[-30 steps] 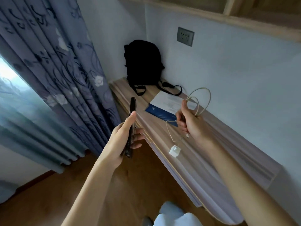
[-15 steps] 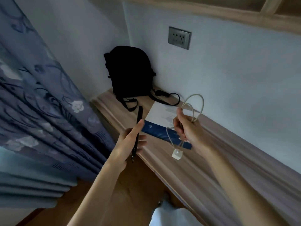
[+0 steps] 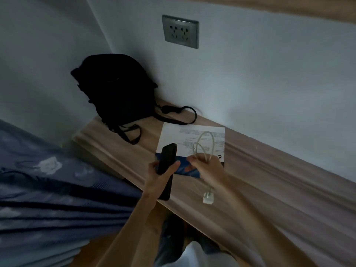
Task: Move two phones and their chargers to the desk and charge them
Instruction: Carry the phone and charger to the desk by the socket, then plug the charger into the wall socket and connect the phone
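My left hand [image 3: 156, 180] grips a black phone [image 3: 167, 160] held upright over the front edge of the wooden desk [image 3: 269, 180]. My right hand [image 3: 207, 168] holds a coiled white charger cable [image 3: 205, 145] above a sheet of paper. The cable's white plug [image 3: 208, 198] dangles below that hand, just over the desk surface. A grey double wall socket [image 3: 180, 31] sits on the wall above the desk. Only one phone and one charger are in view.
A black backpack [image 3: 113, 87] stands in the desk's far left corner, its straps trailing onto the wood. A white and blue paper [image 3: 185, 137] lies flat under my hands. Blue flowered curtains [image 3: 48, 185] hang at the left.
Both hands have moved forward over the desk. The phone now hangs above the desk edge and the paper. The view has tilted down and closer to the wall.
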`<state>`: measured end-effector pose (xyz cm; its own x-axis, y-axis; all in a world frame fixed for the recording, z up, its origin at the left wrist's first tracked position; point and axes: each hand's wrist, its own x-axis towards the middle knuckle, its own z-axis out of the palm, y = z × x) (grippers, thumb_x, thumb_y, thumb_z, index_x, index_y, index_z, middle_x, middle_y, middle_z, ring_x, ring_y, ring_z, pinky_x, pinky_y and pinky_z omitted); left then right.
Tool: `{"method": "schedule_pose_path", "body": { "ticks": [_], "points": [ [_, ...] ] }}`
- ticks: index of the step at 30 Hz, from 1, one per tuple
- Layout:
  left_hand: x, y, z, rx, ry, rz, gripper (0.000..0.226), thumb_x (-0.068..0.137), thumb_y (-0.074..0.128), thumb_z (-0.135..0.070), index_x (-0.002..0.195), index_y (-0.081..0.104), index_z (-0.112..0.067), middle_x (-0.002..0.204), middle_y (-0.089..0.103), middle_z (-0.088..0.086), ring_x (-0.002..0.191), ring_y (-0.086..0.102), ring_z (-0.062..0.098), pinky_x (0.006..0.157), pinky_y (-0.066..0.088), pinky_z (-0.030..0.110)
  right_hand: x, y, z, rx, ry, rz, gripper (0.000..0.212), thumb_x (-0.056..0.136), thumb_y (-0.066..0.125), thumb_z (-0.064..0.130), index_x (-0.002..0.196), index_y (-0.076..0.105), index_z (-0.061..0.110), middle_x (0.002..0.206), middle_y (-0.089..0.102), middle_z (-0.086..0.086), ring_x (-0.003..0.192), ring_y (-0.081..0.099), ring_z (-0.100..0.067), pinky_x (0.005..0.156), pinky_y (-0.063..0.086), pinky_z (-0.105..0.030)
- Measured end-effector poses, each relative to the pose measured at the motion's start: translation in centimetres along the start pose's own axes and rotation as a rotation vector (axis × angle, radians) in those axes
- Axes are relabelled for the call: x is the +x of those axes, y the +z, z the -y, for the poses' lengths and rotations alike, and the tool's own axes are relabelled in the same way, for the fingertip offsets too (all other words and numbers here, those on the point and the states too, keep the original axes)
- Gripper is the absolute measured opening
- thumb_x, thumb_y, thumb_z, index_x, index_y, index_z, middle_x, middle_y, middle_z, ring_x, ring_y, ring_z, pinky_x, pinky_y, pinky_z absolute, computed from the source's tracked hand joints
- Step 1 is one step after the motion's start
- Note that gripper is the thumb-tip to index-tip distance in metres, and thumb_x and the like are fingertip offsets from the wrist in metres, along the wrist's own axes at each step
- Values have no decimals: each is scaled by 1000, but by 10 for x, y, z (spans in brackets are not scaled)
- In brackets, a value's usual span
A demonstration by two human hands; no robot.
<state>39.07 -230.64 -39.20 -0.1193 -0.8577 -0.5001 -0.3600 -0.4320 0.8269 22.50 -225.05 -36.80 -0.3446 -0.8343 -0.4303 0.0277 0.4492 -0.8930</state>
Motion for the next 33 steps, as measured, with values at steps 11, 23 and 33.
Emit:
{"method": "schedule_pose_path", "body": {
  "ticks": [11,23,33],
  "points": [
    [82,8,35,23,-161,64,43,99,51,-48,129,46,-17,131,54,13,108,55,24,95,41,34,53,36,-33,9,216,6,16,89,58,12,78,66,4,66,60,-8,63,55,-11,60,42,-23],
    [117,9,38,221,-50,141,48,105,45,-28,149,36,-13,144,47,10,129,49,29,109,42,40,107,73,-54,-164,340,-24,19,90,50,6,73,56,10,67,57,-5,65,55,-19,58,42,-24],
    [124,8,30,511,100,67,31,102,48,-16,122,59,4,122,53,22,113,53,34,98,47,38,122,72,-64,-214,444,-31,39,96,52,8,59,42,16,55,45,0,54,43,-13,48,31,-24]
  ]
}}
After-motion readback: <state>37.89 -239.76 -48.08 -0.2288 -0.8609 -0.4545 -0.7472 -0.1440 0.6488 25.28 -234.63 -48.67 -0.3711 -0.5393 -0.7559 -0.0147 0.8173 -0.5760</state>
